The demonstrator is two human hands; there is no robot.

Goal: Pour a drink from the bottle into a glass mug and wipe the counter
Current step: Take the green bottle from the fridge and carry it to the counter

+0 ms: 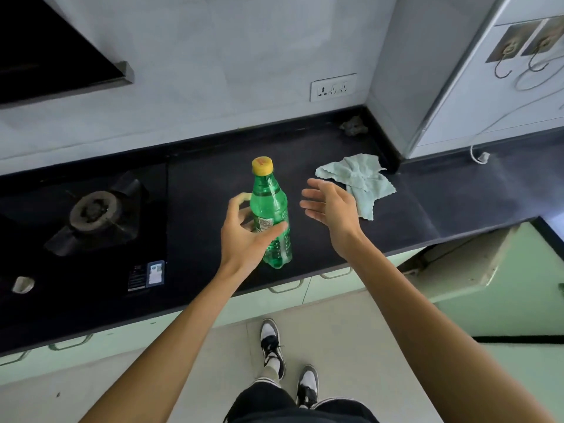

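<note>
A green plastic bottle (pixel 271 215) with a yellow cap (pixel 262 165) stands upright on the dark counter (pixel 201 190), cap screwed on. My left hand (pixel 247 236) wraps around its middle, thumb across the label and fingers curled behind its left side. My right hand (pixel 331 209) hovers just right of the bottle, palm facing it, fingers spread and holding nothing. A crumpled light blue cloth (pixel 363 181) lies on the counter behind my right hand, partly hidden by it.
A black gas hob with one burner (pixel 91 212) fills the counter's left side under a dark hood (pixel 61 56). A wall socket (pixel 333 87) sits above the back edge. A small grey lump (pixel 352 125) rests in the back corner. The counter turns right along a white cabinet (pixel 488 102).
</note>
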